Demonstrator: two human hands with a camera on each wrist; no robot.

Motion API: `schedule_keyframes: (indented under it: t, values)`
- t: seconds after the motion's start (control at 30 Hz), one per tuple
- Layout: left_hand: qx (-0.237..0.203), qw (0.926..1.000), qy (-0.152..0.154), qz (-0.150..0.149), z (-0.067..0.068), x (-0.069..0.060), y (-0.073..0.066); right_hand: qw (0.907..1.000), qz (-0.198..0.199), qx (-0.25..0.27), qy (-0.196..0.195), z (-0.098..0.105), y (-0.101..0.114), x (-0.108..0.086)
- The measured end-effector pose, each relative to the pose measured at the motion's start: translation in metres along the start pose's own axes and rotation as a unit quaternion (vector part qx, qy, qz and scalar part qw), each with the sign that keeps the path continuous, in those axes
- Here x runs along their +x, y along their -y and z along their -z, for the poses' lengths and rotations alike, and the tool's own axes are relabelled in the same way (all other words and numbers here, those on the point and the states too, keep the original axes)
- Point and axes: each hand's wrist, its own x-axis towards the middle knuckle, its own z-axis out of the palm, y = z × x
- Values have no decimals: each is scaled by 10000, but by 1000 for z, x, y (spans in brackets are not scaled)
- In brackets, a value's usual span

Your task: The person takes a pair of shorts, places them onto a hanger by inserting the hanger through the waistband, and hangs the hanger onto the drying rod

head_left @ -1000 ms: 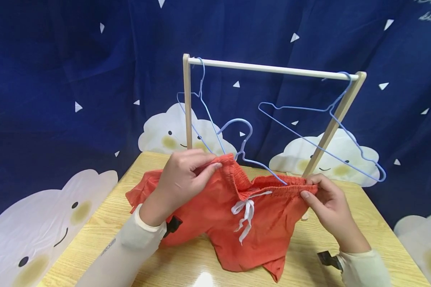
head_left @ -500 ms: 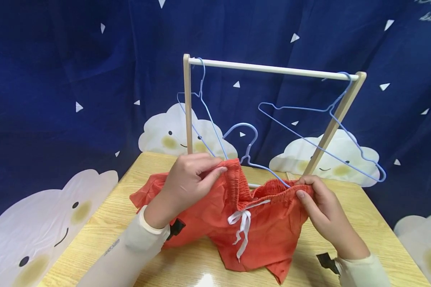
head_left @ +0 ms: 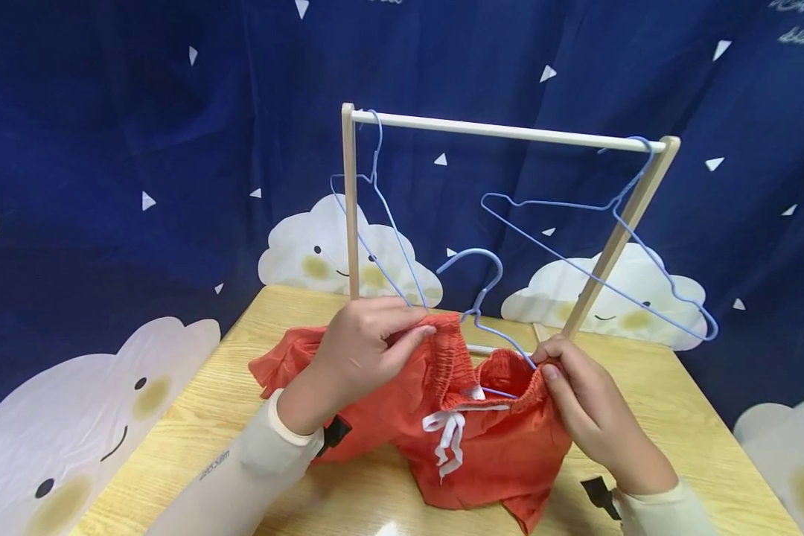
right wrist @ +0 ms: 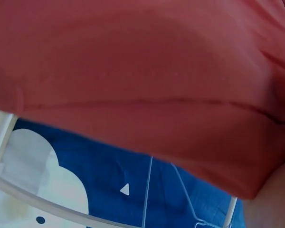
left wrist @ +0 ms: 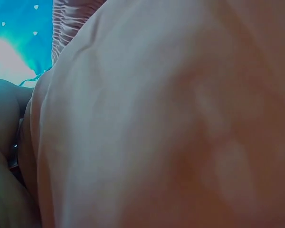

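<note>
Red shorts [head_left: 482,461] with a gathered elastic waistband and a white drawstring bow hang between both hands over the table. My left hand [head_left: 368,342] pinches the waistband at its left side, thumb toward me. At the other end of the waistband, my right hand [head_left: 592,409] pinches the fabric. A blue hanger [head_left: 485,286] stands partly inside the waist opening, its hook above the band and most of its lower part hidden by the cloth. Red cloth [left wrist: 156,118] fills most of the left wrist view, and the shorts' fabric [right wrist: 133,71] covers the top of the right wrist view.
Behind the shorts stands a small wooden rack with a white rail [head_left: 509,132]. One blue hanger [head_left: 390,208] hangs at its left end and another blue hanger [head_left: 576,260] at its right. The wooden table [head_left: 194,417] lies beneath, before a dark blue cloud-print curtain [head_left: 141,112].
Both hands have lowered the waistband, the left drifting right and the right drifting left, so the opening gapes more. The hanger in the shorts has shifted right and down.
</note>
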Motion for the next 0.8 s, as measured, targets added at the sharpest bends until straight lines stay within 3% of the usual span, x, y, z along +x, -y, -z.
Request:
schedule_keyframes:
  t: [0.43,0.63,0.8]
  values:
    - [177,9995,235,-128,-8,-1,-5,9986,216,-476,24,-10,13,2]
    - [40,9996,215,-204,-13,-1,-6,9961,-57,-874,-95,-13,19,2]
    - [-105,9987,335,-368,-20,-3,-9,9970,-53,-774,-66,-19,23,3]
